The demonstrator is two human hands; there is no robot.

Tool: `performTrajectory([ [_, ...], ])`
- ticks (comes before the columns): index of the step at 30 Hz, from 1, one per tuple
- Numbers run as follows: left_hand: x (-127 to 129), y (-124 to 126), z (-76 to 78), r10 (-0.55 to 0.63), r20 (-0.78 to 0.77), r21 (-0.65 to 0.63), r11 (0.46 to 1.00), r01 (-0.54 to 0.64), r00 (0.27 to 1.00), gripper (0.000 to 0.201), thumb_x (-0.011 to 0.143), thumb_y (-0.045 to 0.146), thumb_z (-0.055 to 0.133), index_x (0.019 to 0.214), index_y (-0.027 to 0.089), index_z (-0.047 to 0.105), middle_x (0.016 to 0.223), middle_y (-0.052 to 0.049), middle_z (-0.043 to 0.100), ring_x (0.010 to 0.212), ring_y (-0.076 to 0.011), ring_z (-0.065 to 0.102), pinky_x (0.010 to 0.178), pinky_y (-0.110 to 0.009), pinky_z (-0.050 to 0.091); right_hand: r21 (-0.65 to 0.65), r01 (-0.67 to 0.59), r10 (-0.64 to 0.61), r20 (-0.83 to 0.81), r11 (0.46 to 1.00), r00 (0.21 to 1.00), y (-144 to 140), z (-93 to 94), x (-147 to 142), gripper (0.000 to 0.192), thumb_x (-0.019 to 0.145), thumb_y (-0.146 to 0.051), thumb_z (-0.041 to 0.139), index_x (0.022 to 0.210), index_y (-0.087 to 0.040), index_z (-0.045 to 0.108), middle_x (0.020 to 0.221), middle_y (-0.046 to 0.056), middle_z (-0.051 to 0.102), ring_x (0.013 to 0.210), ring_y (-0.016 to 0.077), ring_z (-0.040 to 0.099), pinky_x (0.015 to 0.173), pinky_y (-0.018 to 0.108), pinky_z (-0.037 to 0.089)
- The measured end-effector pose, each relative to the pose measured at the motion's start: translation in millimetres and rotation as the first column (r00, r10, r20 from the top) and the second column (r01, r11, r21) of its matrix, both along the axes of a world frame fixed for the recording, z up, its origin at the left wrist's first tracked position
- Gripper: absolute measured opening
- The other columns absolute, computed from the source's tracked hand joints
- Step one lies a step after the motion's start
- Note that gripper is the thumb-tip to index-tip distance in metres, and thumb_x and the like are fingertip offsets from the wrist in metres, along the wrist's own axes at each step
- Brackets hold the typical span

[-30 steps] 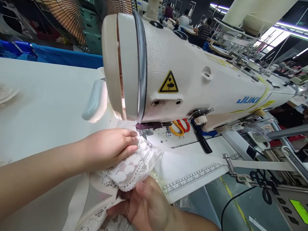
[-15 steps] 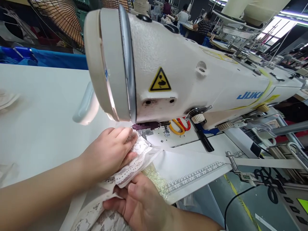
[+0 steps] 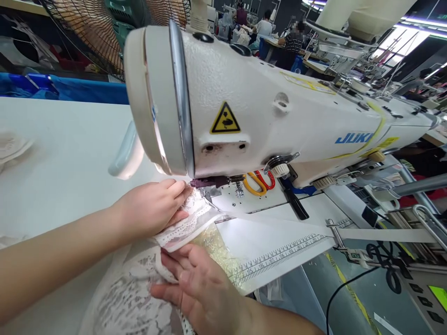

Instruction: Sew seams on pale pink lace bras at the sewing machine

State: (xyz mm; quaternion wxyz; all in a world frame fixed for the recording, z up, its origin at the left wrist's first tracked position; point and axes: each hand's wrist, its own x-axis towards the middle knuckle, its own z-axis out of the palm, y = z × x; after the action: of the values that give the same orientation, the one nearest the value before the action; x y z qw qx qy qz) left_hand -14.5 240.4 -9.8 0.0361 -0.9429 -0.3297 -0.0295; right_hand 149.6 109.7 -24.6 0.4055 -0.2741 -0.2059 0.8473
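Note:
A white lace fabric piece [image 3: 181,223] lies on the white table [image 3: 59,167], its front end under the head of a white sewing machine [image 3: 244,107]. My left hand [image 3: 153,209] rests flat on the lace, fingertips close to the presser foot [image 3: 206,186]. My right hand [image 3: 202,288] is nearer to me, fingers spread and pressing the loose lace against the table edge. More lace [image 3: 129,298] bunches below my left forearm.
Yellow and red scissors [image 3: 258,179] lie on the machine bed behind the needle. A printed ruler strip [image 3: 279,256] runs along the table's right edge. A control box [image 3: 426,293] sits lower right. A fan [image 3: 91,28] stands behind, and other people work far back.
My right hand has opened from gripping the lace to lying flat on it. The lace has been fed further toward the presser foot. The view has shifted slightly right.

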Motion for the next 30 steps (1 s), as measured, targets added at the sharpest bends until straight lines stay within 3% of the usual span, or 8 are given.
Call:
performTrajectory([
  [2,-7.8,5.0,1.9,-0.028,-0.115,-0.007,1.000,0.027,0.993,0.045,0.093,0.037,0.039,0.125,0.015,0.061,0.096,-0.015,0.065,0.086,-0.0288,0.060,0.071,-0.037,0.049,0.182,-0.149,0.100,0.252,0.972,0.963,-0.4,6.9,17.3,0.055,0.072,-0.041,0.073,0.119,-0.020,0.054,0.129,0.011,0.055,0.120,0.0235,0.051,0.091,0.037,0.048],
  [4,-14.8,5.8,1.5,-0.035,-0.128,-0.027,0.999,0.032,0.991,0.043,0.092,0.027,0.040,0.132,0.024,0.055,0.108,-0.013,0.064,0.092,-0.0275,0.060,0.076,-0.036,0.049,0.428,-0.337,0.028,0.584,0.839,0.811,4.6,14.4,39.6,0.041,0.081,-0.031,0.064,0.120,-0.020,0.056,0.113,0.010,0.064,0.097,0.0203,0.061,0.083,0.036,0.051],
  [7,-18.2,-4.2,-3.6,-0.106,-0.010,-0.049,0.993,0.105,0.994,0.046,0.088,0.018,0.044,0.129,0.035,0.055,0.124,-0.009,0.060,0.103,-0.0273,0.059,0.086,-0.039,0.047,0.667,-0.550,-0.511,0.742,0.503,0.433,23.8,18.6,68.9,0.031,0.089,-0.027,0.051,0.117,-0.018,0.059,0.099,0.011,0.065,0.089,0.0212,0.058,0.079,0.037,0.050],
  [10,-10.4,-26.1,-11.1,-0.210,0.123,-0.025,0.976,0.215,0.970,0.038,0.089,0.019,0.045,0.121,0.029,0.061,0.125,-0.008,0.063,0.113,-0.0267,0.057,0.100,-0.045,0.038,0.587,-0.769,-0.836,0.533,0.251,0.134,49.1,13.9,82.4,0.041,0.088,-0.017,0.049,0.128,-0.019,0.055,0.102,0.011,0.063,0.085,0.0221,0.055,0.068,0.033,0.047],
  [13,2.0,-52.3,-18.5,-0.245,0.216,0.046,0.969,0.241,0.945,0.038,0.092,0.013,0.035,0.117,0.022,0.062,0.126,-0.006,0.064,0.121,-0.0216,0.053,0.112,-0.043,0.028,0.419,-0.900,-0.896,0.436,0.121,0.082,67.7,8.9,83.7,0.037,0.084,-0.008,0.052,0.115,-0.024,0.064,0.102,0.006,0.065,0.080,0.0187,0.052,0.062,0.028,0.039],
  [17,14.5,-77.3,-23.9,-0.207,0.314,0.102,0.978,0.184,0.927,0.035,0.092,0.012,0.034,0.114,0.011,0.062,0.118,-0.009,0.068,0.111,-0.0210,0.058,0.107,-0.038,0.036,0.357,-0.934,-0.881,0.437,-0.016,0.182,73.8,4.6,84.6,0.015,0.085,-0.011,0.057,0.077,-0.020,0.067,0.090,-0.001,0.069,0.076,0.0164,0.048,0.061,0.028,0.034],
  [24,16.1,-70.5,-13.1,-0.176,0.269,0.020,0.984,0.178,0.947,0.038,0.092,0.024,0.041,0.127,0.019,0.055,0.120,-0.008,0.065,0.095,-0.0247,0.059,0.089,-0.044,0.042,0.485,-0.870,-0.865,0.394,-0.092,0.311,63.3,-1.8,88.9,0.020,0.089,-0.010,0.047,0.085,-0.015,0.067,0.091,0.002,0.071,0.077,0.0167,0.048,0.067,0.028,0.036],
  [30,7.7,-42.5,-12.6,-0.277,0.313,0.032,0.959,0.281,0.908,0.027,0.092,0.022,0.044,0.111,0.021,0.062,0.114,-0.006,0.068,0.095,-0.0247,0.059,0.093,-0.045,0.037,0.348,-0.937,-0.865,0.479,0.033,0.148,59.8,2.4,82.9,0.027,0.089,-0.017,0.044,0.100,-0.017,0.069,0.074,0.004,0.065,0.067,0.0177,0.049,0.059,0.029,0.034],
])
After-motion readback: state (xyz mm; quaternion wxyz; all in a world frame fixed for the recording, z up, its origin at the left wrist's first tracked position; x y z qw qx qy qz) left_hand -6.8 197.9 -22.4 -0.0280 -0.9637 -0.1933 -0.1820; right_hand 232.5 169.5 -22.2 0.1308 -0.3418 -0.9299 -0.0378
